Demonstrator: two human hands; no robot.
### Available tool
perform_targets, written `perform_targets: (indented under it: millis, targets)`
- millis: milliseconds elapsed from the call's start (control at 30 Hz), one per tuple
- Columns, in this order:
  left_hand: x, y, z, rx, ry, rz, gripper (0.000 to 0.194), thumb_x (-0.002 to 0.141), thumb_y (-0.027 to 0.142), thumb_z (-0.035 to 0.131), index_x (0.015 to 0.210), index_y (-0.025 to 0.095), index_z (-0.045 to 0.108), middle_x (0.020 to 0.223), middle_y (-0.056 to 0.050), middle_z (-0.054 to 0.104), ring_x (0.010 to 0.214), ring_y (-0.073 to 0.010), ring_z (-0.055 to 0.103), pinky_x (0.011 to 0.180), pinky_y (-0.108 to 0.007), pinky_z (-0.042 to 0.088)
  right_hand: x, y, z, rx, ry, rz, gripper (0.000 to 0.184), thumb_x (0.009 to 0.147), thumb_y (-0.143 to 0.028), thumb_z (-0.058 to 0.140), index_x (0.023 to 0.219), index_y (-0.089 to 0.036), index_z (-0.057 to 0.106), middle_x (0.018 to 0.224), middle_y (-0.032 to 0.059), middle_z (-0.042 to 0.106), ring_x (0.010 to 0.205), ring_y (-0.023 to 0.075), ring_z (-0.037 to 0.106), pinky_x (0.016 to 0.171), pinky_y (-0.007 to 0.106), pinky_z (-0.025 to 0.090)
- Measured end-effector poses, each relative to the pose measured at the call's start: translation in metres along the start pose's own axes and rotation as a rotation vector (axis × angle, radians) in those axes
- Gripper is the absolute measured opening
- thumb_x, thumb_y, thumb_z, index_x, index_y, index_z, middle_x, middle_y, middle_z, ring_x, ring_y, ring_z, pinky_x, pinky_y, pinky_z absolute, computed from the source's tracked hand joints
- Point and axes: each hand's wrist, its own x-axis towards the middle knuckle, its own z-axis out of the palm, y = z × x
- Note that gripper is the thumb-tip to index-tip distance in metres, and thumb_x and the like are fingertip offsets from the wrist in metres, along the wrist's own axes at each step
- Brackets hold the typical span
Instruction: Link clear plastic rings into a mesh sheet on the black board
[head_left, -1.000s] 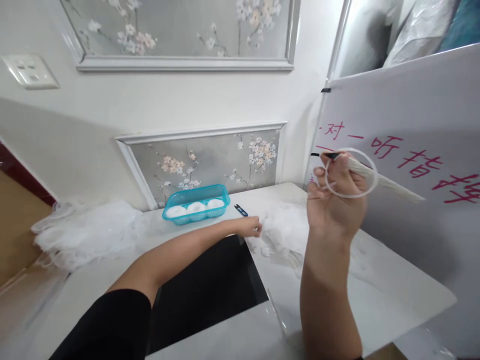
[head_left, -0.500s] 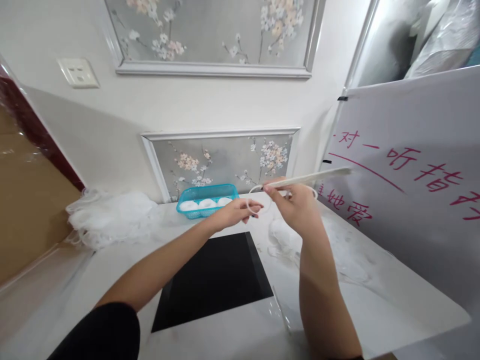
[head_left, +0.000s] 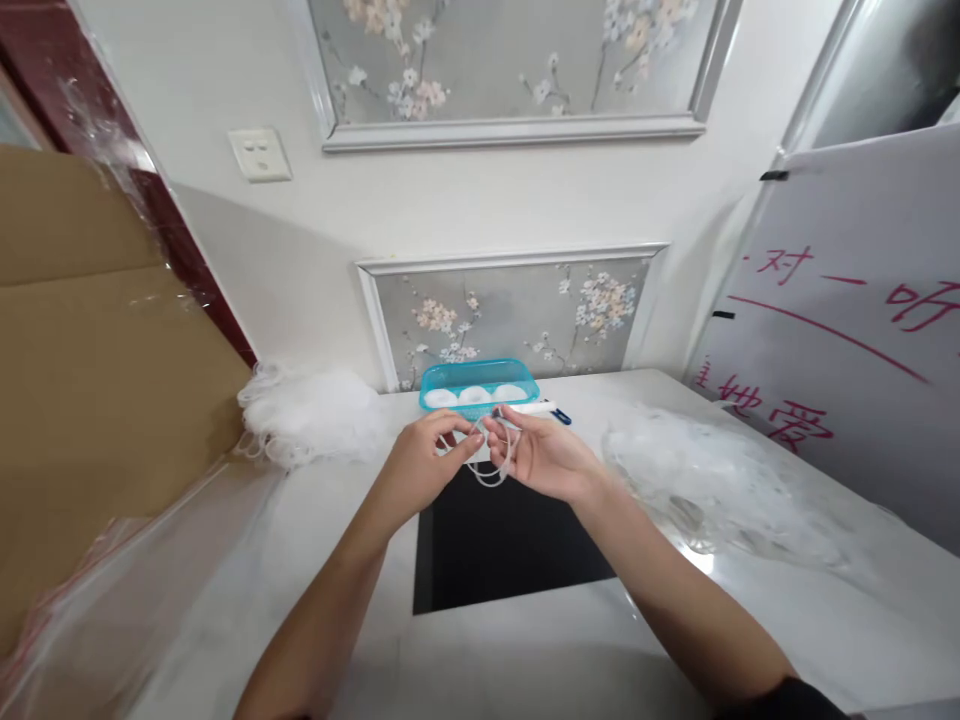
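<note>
Both hands meet in front of the basket, over the far part of a black rectangular mat (head_left: 510, 535). A thin white cord loop (head_left: 491, 483) hangs between them. My left hand (head_left: 427, 460) is closed, thumb and fingers pinching the loop's left side. My right hand (head_left: 551, 458) is closed on its right side, fingers curled with the palm partly turned up. A white strip (head_left: 534, 407) shows just beyond the right fingers; I cannot tell whether they hold it. The turquoise basket (head_left: 480, 370) behind holds white round rolls (head_left: 475, 396).
A heap of white cord loops (head_left: 315, 415) lies on the left of the white counter (head_left: 480, 655). Clear plastic (head_left: 720, 475) is bunched at right. A dark blue object (head_left: 559, 413) lies by the basket. Cardboard (head_left: 90, 370) borders the left, a board with red writing (head_left: 840, 300) the right.
The view has shifted left. My hands have come together lower, before the basket. My right hand has come down, and the long white strip it held up now shows only as a short piece.
</note>
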Motion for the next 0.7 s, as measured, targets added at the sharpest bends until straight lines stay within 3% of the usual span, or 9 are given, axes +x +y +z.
perform_targets:
  millis: [67,167,333,467,600,700]
  targets:
    - [-0.003,0.000,-0.005,0.052,0.068,-0.010,0.018,0.084,0.036,0.058,0.094,0.023,0.066,0.097,0.000,0.064,0.079,-0.0155,0.056,0.070,-0.027,0.042,-0.001,0.004,0.011,0.161,-0.012,0.058,0.008,0.087,-0.023,0.060,0.083,-0.018,0.064,0.090,0.0016,0.072,0.075,0.0103,0.068,0.073,0.022,0.054]
    - [-0.007,0.001,-0.010,0.136,0.248,-0.060,0.030,0.082,0.033,0.063,0.110,0.024,0.059,0.098,0.000,0.063,0.074,-0.0140,0.054,0.068,-0.027,0.042,-0.004,0.005,0.026,0.223,-0.061,0.019,0.012,0.090,-0.027,0.056,0.085,-0.020,0.063,0.104,0.0026,0.070,0.088,0.0127,0.068,0.078,0.023,0.055]
    - [-0.013,0.009,-0.014,-0.004,0.300,-0.010,0.015,0.087,0.035,0.057,0.088,0.021,0.062,0.085,0.002,0.062,0.066,-0.0103,0.050,0.059,-0.022,0.038,-0.005,0.006,0.039,0.139,-0.117,-0.183,0.008,0.086,-0.028,0.062,0.082,-0.021,0.063,0.113,0.0048,0.067,0.111,0.0177,0.061,0.093,0.027,0.049]
    - [-0.016,0.015,-0.005,-0.144,0.203,-0.033,0.018,0.085,0.038,0.061,0.092,0.021,0.061,0.087,0.003,0.062,0.060,-0.0074,0.046,0.056,-0.021,0.037,-0.010,0.009,0.042,-0.020,-0.151,-0.325,0.008,0.085,-0.033,0.062,0.084,-0.025,0.065,0.117,0.0003,0.065,0.114,0.0155,0.057,0.092,0.027,0.048]
    - [-0.010,0.011,0.009,-0.429,-0.010,-0.066,0.029,0.079,0.036,0.068,0.098,0.020,0.054,0.090,0.002,0.060,0.055,-0.0052,0.044,0.047,-0.019,0.037,-0.017,0.010,0.042,-0.161,-0.209,-0.348,0.012,0.082,-0.036,0.065,0.085,-0.026,0.068,0.120,0.0000,0.062,0.108,0.0173,0.057,0.082,0.028,0.051]
    - [-0.003,0.009,0.013,-0.584,-0.085,-0.155,0.040,0.075,0.035,0.071,0.106,0.019,0.050,0.080,0.002,0.058,0.051,-0.0062,0.046,0.036,-0.016,0.031,-0.017,0.009,0.039,-0.191,-0.222,-0.334,0.014,0.077,-0.037,0.070,0.085,-0.025,0.069,0.118,0.0001,0.063,0.098,0.0171,0.060,0.071,0.026,0.051]
